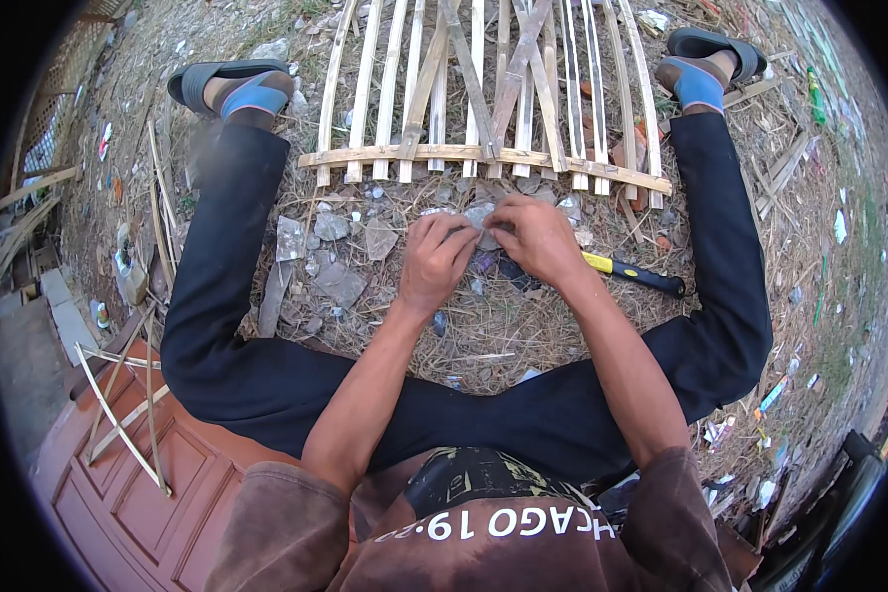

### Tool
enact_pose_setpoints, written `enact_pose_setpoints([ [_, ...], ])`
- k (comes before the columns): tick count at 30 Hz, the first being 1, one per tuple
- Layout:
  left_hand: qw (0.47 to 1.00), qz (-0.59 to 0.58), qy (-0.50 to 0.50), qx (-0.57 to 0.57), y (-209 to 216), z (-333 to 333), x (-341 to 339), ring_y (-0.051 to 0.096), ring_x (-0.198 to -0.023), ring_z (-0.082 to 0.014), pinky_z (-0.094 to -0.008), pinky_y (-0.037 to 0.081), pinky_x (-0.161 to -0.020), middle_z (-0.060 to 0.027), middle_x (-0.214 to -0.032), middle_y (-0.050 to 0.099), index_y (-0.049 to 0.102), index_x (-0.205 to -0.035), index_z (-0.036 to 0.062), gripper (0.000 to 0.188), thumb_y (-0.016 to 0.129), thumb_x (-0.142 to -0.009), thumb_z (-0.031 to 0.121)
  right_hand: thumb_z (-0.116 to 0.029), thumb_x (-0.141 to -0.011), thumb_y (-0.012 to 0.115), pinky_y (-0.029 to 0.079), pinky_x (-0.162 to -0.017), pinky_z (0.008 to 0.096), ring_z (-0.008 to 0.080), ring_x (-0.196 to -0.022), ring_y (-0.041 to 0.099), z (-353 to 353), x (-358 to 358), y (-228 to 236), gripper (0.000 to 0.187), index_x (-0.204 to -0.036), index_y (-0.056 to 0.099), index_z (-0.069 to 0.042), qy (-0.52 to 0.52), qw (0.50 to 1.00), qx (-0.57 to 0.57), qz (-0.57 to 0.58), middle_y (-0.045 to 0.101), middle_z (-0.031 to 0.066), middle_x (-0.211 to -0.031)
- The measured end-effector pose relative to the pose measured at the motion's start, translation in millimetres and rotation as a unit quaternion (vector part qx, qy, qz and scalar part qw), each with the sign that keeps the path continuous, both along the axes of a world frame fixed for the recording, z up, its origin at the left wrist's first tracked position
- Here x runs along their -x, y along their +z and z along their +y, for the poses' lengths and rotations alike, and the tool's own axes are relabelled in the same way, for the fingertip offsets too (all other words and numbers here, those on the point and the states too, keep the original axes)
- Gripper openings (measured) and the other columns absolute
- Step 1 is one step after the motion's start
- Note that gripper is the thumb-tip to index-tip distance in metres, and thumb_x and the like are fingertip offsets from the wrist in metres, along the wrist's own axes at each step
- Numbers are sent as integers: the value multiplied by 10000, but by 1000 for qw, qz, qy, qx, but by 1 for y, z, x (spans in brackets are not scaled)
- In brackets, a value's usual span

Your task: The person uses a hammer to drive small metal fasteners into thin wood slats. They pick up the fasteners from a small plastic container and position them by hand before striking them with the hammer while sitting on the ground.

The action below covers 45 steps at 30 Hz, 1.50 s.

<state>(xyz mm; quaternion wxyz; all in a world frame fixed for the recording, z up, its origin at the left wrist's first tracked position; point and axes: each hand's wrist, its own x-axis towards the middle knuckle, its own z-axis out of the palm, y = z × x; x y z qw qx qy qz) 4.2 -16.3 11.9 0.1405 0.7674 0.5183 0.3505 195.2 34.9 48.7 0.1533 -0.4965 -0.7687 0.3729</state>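
My left hand (pixel 434 260) and my right hand (pixel 537 237) meet over the ground between my legs, fingertips almost touching. Both have thumb and fingers pinched together; whatever lies between them is too small or hidden to make out. A grey stone (pixel 480 215) shows just beyond the fingertips. Beside my right wrist lies a hammer (pixel 651 278) with a black and yellow handle, its head end hidden behind my hand and forearm. Just ahead of my hands rests a frame of bamboo slats (pixel 405 153), several long strips fixed to one crosspiece, with other strips lying crossed over them.
Broken stones (pixel 341 284) and dry straw cover the ground near my left hand. My feet in sandals (pixel 229 81) flank the slat frame. A reddish-brown panelled door (pixel 192 493) lies behind at left with thin strips (pixel 118 424) on it. Litter and loose sticks (pixel 784 173) spread at right.
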Motion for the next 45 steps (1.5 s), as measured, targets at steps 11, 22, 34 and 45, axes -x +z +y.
enact_pose_setpoints([
  [11, 999, -27, 16, 2, -8, -4, -5, 613, -995, -276, -413, 459, -875, -65, -1003, 670, 709, -957, 18, 177, 757, -786, 14, -126, -845, 722, 529, -783, 459, 372, -914, 664, -3, 1, 6, 209, -1040, 738, -52, 2, 999, -23, -32, 669, 134, -999],
  [22, 999, 3, -11, -33, -3, 1, 1, 606, -994, -267, -402, 451, -869, -60, -1016, 671, 698, -948, 31, 183, 760, -780, -8, -152, -831, 711, 543, -800, 476, 365, -895, 688, 7, 2, 8, 147, -942, 772, -78, -7, 999, 27, -40, 711, 127, -941],
  [34, 994, 84, 47, 51, -7, -27, -10, 473, -1265, -327, -482, 366, -1030, -124, -1381, 547, 581, -1374, 48, 562, 749, -870, 232, -165, -777, 760, 556, -745, 448, 344, -813, 710, 3, 6, -1, 134, -898, 806, -130, -84, 995, 44, -18, 744, 115, -856],
  [45, 985, 116, 77, 105, -9, -42, -30, 341, -1409, -412, -536, 293, -1130, -203, -1551, 391, 493, -1445, 13, 618, 706, -919, 259, -196, -748, 794, 563, -763, 433, 329, -805, 727, 9, 14, 6, 184, -923, 813, -139, -135, 980, 129, -67, 749, 139, -818],
])
